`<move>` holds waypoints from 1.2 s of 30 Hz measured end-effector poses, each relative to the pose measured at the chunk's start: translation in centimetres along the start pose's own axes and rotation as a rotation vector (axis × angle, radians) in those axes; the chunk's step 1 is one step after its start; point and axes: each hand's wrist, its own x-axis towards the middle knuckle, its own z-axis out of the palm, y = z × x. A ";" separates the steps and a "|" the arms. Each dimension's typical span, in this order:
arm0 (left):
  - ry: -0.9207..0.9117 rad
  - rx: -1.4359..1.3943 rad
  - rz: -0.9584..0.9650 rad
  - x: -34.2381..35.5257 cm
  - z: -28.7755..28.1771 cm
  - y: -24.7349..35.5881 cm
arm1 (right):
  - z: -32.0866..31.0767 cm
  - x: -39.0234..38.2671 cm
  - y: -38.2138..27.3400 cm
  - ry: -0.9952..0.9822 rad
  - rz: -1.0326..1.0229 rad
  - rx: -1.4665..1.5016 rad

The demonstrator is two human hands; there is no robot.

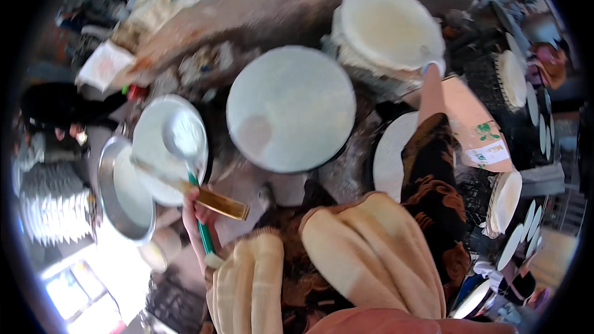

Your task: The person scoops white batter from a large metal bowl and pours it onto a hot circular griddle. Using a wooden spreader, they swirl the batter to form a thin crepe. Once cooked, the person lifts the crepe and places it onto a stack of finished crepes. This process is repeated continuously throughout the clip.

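Note:
In my left hand (199, 204) are a ladle (194, 179) with a green handle and a long flat wooden stick (223, 203), crossing each other. The ladle's bowl hangs over the left round plate (162, 176), which is coated white. At the upper right, my right hand (431, 73) reaches the near edge of a stack of thin round pale sheets (390, 28); its fingers are hidden there. Between the hands lies a round plate (291, 105) covered by a thin white layer, with one darker patch at its lower left.
A metal basin (110, 173) of white liquid stands beside the left plate. Another white round (391, 151) lies partly under my right sleeve, near a pink cardboard piece (473, 117). Black racks with round sheets (506, 201) line the right. Another person (65, 108) is at far left.

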 end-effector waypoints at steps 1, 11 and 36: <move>-0.029 -0.012 0.076 -0.5 0.6 1.2 | -0.5 -0.7 0.2 -0.065 -0.055 -0.033; -0.092 -0.141 0.274 -2.5 -9.3 10.5 | 3.2 -0.2 1.7 0.112 0.494 1.514; -0.064 -0.083 0.341 -1.2 -2.1 5.6 | -0.8 -3.4 -2.9 0.195 0.083 -0.302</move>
